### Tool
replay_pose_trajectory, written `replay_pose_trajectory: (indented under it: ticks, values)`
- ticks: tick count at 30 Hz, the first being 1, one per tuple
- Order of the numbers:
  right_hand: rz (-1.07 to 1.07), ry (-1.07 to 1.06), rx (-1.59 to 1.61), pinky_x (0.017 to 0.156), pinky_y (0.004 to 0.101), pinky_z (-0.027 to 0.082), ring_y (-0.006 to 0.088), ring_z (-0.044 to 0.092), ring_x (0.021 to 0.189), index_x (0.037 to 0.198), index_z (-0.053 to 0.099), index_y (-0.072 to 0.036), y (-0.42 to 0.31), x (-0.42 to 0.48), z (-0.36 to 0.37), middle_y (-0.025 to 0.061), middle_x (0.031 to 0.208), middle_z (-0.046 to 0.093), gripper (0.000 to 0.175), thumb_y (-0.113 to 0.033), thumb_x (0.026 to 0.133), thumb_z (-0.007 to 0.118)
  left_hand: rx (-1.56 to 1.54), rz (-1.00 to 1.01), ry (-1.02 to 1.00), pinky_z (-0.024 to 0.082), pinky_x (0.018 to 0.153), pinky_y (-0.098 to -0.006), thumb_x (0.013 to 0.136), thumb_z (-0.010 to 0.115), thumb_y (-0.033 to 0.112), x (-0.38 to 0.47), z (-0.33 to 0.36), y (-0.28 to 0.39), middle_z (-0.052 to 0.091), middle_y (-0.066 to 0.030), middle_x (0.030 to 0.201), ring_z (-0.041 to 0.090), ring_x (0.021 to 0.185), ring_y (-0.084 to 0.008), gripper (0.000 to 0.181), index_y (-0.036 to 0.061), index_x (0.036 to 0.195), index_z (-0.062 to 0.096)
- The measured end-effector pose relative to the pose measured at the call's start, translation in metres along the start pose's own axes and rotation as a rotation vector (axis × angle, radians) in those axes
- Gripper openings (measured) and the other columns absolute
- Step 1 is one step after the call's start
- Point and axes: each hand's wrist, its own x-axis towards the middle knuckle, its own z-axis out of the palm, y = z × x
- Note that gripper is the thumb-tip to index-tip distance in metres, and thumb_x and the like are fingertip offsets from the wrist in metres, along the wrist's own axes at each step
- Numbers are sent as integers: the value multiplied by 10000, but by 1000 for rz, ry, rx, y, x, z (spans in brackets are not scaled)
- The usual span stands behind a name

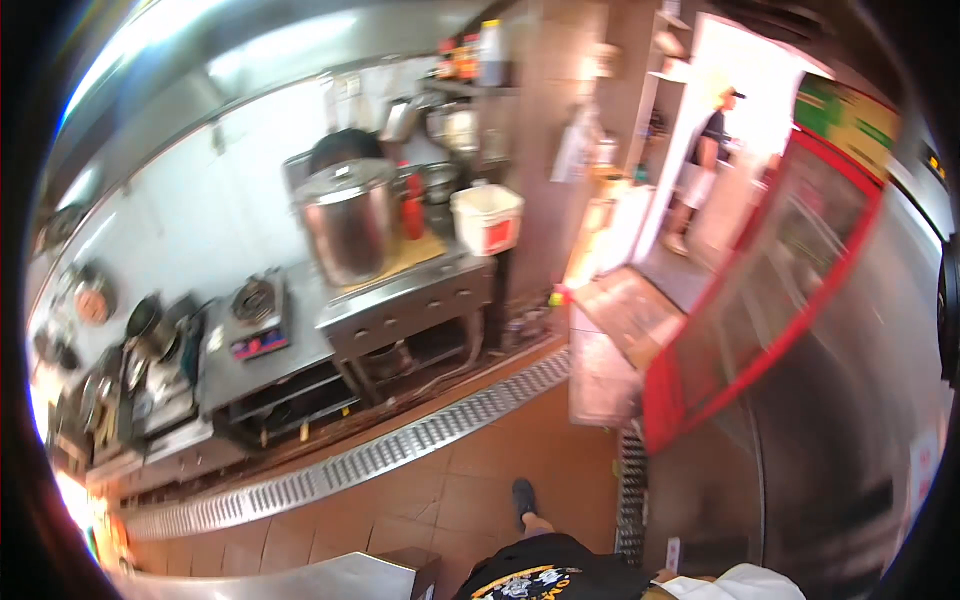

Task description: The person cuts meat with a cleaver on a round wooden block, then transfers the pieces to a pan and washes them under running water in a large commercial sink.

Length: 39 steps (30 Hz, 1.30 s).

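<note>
Neither of my hands can be made out; at the bottom edge a bit of skin shows beside a white cloth [757, 583], too little to tell a hand. My black printed shirt [547, 570] and one dark shoe [524, 499] on the tiled floor [480, 480] are below me. Ahead, a large lidded steel stockpot [352, 225] stands on a steel counter [405, 296]. Right of the pot are a red bottle [412, 214] and a white plastic tub [487, 217]. A portable gas burner [259, 311] sits on the lower counter to the left.
A metal drain grate [375, 457] crosses the floor along the counters. At right stands a red-framed glass-door cooler [780, 277], with a cardboard box [630, 311] near it. A steel table corner [360, 574] juts in below. Beyond the doorway stands a person [705, 157] in a cap.
</note>
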Motion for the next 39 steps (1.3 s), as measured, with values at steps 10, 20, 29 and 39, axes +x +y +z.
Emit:
replay_pose_trajectory:
  ticks: [10,20,29,39]
  values:
    - [263,159,534,485,365,456,200,566,559,781,622,-82,-29,492,-484,81,662,607,123,-28,784,511,54,-174,-199,466,495,-277,892,542,164,-201,174,-159,600,-50,673,583,577,-155,125,72,819,584]
    - [-174,60,521,369,259,353,133,503,500,910,596,-132,-442,747,-659,27,673,573,159,-276,844,602,977,67,-532,519,845,-370,881,621,328,-167,199,-184,702,-123,998,668,946,-265,320,75,1069,675]
    - [-55,-602,-201,675,386,460,271,593,757,1049,623,-78,-595,856,-473,124,849,620,226,-221,919,505,737,129,-18,505,871,-350,897,603,332,-27,263,-9,696,-94,1062,655,1000,-238,326,80,1094,661]
    - [-39,-601,117,423,332,378,189,545,530,905,580,-97,-961,1044,-315,59,676,562,55,-136,888,545,506,-64,226,522,696,-290,876,629,221,180,233,-4,694,-47,817,650,728,-132,222,40,992,685]
